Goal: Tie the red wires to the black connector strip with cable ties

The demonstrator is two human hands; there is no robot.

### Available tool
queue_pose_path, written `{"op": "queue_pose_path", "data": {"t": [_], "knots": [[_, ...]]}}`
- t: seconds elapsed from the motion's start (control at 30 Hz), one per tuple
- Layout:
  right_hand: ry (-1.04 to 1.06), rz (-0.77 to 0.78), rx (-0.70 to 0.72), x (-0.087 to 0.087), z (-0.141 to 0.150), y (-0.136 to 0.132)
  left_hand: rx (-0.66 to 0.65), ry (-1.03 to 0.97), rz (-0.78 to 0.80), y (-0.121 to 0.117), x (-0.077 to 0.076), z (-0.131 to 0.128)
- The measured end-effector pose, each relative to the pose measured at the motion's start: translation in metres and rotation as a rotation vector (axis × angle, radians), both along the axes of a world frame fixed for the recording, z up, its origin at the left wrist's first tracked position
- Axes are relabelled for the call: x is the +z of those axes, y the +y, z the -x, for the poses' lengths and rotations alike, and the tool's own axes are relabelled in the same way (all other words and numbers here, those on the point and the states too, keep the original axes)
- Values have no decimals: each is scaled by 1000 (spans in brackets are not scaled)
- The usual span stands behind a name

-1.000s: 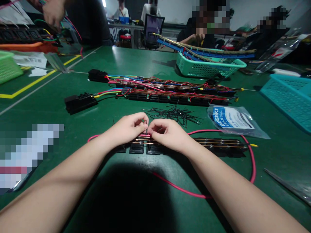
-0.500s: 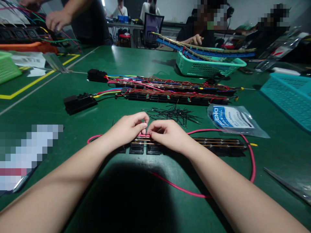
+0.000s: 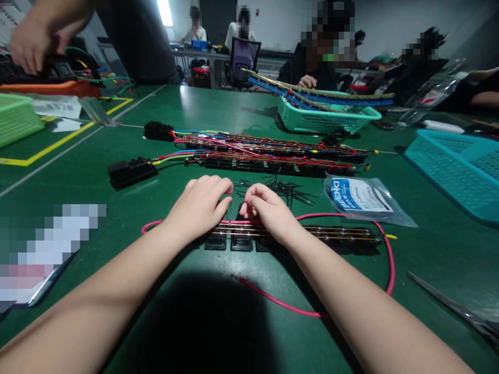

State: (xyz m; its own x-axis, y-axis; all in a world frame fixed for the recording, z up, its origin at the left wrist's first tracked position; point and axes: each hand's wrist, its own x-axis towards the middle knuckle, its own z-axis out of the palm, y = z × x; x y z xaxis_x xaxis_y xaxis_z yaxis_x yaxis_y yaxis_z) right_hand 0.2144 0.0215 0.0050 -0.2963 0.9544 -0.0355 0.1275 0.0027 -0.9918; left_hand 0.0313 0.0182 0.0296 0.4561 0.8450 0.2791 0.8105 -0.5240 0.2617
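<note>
A pink-red cable runs along the back of a black segmented strip topped with copper-coloured rods. At the strip's left part, my left hand rests over the cable, its index finger and thumb apart. Beside that thumb, a thin dark cable tie stands up from the cable. My right hand is just to the right, above the strip, with fingers curled and the thumb pressed to them. What those fingers hold, if anything, is too small to make out. Behind both hands lies a pile of black cable ties.
Two wired strips lie farther back. A clear plastic bag, tweezers and a blue basket are on the right. A teal basket holds blue strips. At left, a co-worker's hands are over an orange tray.
My hands have moved apart: the right has drawn back from the cable with its fingers curled, and the left finger and thumb have parted. The co-worker's hands have shifted left. The view has tilted slightly.
</note>
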Motion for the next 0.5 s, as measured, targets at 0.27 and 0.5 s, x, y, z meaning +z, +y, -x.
{"op": "queue_pose_path", "data": {"t": [0.27, 0.5], "knots": [[-82, -42, 16, 1, -1, -1, -60, 222, -11, -23, 0, -3], [-117, -46, 38, 2, 1, -2, -116, 246, 13, -33, -10, -2]]}}
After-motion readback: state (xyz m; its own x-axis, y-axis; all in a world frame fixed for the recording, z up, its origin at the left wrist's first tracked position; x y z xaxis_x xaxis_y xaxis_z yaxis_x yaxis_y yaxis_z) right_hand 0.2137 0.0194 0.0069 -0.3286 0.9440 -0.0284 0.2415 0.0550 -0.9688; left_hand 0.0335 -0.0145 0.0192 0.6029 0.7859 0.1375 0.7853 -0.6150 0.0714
